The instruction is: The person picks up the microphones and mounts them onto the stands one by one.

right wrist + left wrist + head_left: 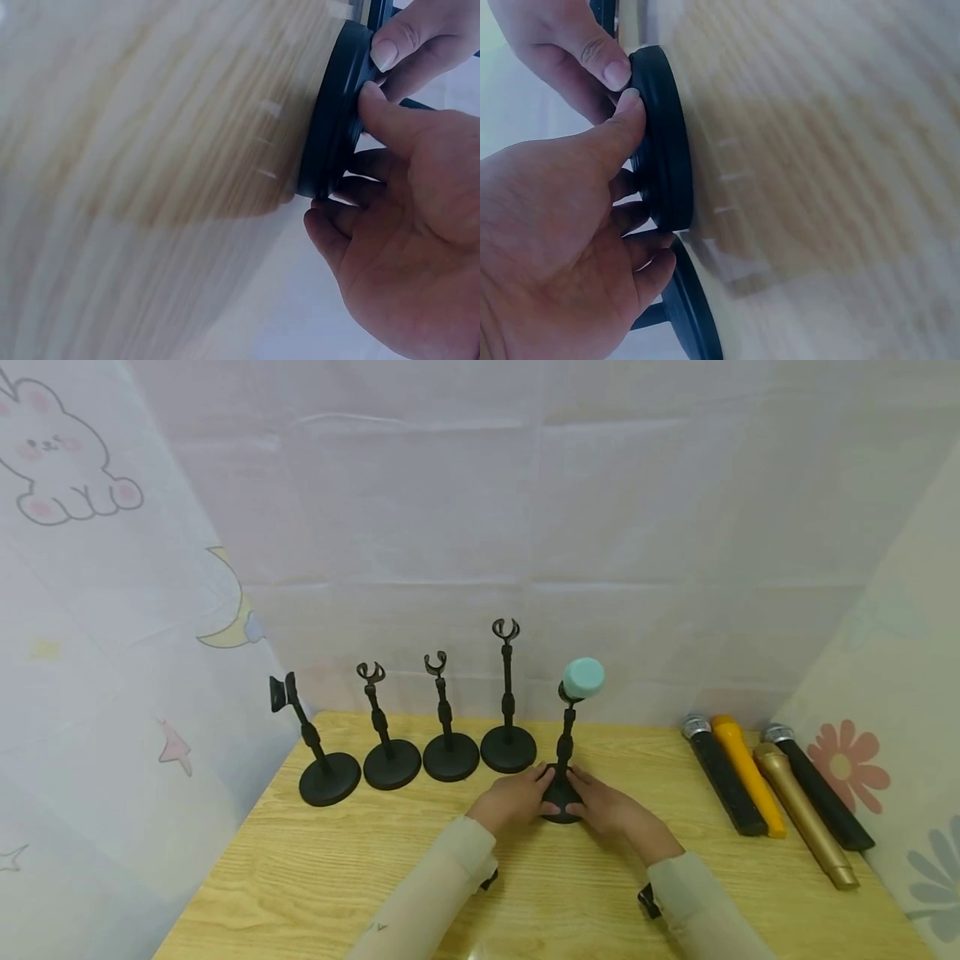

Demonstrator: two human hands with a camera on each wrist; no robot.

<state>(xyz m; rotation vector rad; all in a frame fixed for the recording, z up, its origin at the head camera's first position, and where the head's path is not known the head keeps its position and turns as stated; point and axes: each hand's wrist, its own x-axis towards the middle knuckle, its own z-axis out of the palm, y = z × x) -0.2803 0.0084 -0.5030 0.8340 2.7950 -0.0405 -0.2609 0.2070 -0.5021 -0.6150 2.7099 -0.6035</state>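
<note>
Pale cloth rises behind a wood-grained table, on which stands a black microphone stand with a turquoise, round-ended piece in its top (seen nearly end-on, so its length is hidden). At that stand's round base, the left hand grips one side and the right hand the other, thumbs on top, fingers curled at the rim. Left of the stand, four other black stands form a row; well to its right lie two black microphones, an orange one and a gold one.
</note>
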